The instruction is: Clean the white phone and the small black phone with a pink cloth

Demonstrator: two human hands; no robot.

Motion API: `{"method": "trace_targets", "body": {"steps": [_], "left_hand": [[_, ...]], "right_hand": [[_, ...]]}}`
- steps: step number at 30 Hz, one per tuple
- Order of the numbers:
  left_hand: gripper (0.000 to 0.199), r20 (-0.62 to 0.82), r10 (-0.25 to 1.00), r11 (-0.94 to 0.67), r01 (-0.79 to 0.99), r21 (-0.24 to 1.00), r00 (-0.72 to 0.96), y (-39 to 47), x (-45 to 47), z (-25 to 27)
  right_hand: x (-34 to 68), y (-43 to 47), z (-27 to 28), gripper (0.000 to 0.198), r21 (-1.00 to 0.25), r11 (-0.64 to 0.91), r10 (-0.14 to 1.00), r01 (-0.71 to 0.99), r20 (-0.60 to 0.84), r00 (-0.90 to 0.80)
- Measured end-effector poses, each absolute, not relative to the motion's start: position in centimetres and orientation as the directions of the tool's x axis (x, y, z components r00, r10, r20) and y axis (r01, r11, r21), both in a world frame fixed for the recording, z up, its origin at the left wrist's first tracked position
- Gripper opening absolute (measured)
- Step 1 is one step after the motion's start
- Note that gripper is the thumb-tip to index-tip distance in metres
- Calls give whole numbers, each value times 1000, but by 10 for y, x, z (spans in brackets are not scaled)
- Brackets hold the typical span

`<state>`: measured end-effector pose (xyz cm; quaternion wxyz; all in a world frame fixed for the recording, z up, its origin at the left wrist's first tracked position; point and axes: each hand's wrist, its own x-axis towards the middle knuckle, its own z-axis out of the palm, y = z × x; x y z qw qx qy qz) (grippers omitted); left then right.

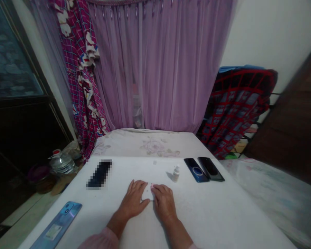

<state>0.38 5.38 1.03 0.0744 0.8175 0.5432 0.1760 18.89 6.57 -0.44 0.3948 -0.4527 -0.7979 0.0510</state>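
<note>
A small white flat piece (pixel 147 193) lies on the white tabletop between my hands. My left hand (pixel 134 200) is around its left side, fingers on the upper edge and thumb near the lower corner. My right hand (pixel 165 202) has its fingers curled over the right side. At those fingertips shows a small pink patch (pixel 152 186); whether it is a separate thing or part of the white piece I cannot tell. Beyond my right hand stands a small white-capped bottle (pixel 176 174), upright.
Two dark phones (pixel 197 170) lie side by side at the right. A blue phone (pixel 58 226) lies face down at the front left, and a pixelated dark object (pixel 100 174) farther back. The white table (pixel 209 214) meets a flowered cover (pixel 155 145) before purple curtains (pixel 171 69).
</note>
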Motion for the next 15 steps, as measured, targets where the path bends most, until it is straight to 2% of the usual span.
{"method": "trace_targets", "body": {"steps": [5, 15], "left_hand": [[57, 186, 917, -395, 866, 306, 352, 43, 8, 14], [56, 143, 938, -346, 881, 323, 316, 38, 11, 22]], "right_hand": [[193, 44, -8, 41, -435, 563, 778, 703, 567, -272], [187, 56, 0, 41, -423, 521, 805, 741, 533, -261]]}}
